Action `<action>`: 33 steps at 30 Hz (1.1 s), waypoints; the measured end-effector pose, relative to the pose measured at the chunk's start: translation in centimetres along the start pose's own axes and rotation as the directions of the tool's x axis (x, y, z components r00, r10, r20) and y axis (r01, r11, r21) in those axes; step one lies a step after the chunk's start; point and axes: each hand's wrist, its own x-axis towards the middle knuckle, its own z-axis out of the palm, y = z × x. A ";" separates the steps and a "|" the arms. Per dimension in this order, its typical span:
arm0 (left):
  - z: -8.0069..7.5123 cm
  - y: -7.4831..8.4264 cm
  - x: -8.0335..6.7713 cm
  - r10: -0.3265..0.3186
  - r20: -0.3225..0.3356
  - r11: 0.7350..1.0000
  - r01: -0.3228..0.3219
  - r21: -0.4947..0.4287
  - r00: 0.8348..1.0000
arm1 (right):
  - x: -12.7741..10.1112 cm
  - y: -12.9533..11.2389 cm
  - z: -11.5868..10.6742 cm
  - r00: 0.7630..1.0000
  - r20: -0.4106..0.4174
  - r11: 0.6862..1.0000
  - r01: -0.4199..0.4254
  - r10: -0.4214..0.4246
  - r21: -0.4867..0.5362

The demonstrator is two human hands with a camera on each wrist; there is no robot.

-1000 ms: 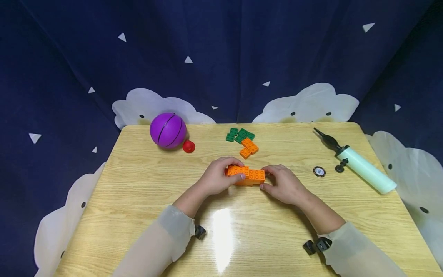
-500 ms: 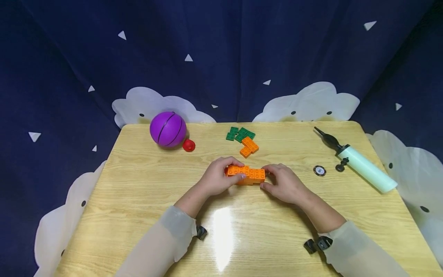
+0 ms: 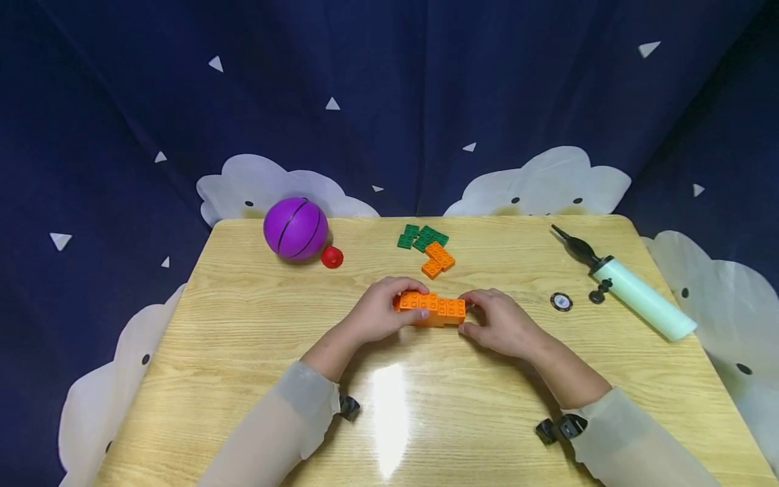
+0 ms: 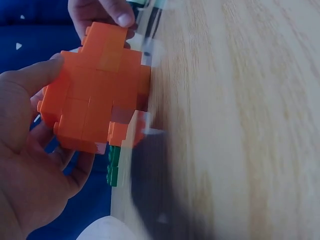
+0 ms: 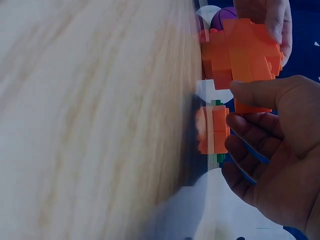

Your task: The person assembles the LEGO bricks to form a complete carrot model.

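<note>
An orange toy brick structure (image 3: 449, 310), built of several bricks joined in layers, stands at the middle of the table in the head view. My left hand (image 3: 379, 312) grips its left end, thumb on the near face and fingers round the far side. At the other end my right hand (image 3: 504, 326) pinches the outermost brick between thumb and fingers. From the left wrist view the structure (image 4: 82, 95) shows a stepped, wide outline with studs on top. The right wrist view has my right hand (image 5: 280, 150) with the thumb on the end brick (image 5: 250, 95).
Behind the structure lie loose orange bricks (image 3: 439, 256) and green bricks (image 3: 431, 237). A purple ball (image 3: 295, 228) and a small red hat-shaped piece (image 3: 332, 257) are at the back left. Rightward lie a poker chip (image 3: 561, 302), a small black knobbed piece (image 3: 599, 292) and a hand pump (image 3: 645, 299).
My left thumb has shifted slightly left on the near face. Otherwise both hands and the orange structure stay nearly in place.
</note>
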 end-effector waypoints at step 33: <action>-1.5 -3.2 -2.2 -0.112 -0.018 0.993 0.111 -0.030 0.994 | 3.1 1.4 -0.9 0.997 -0.053 0.995 0.056 -0.052 0.080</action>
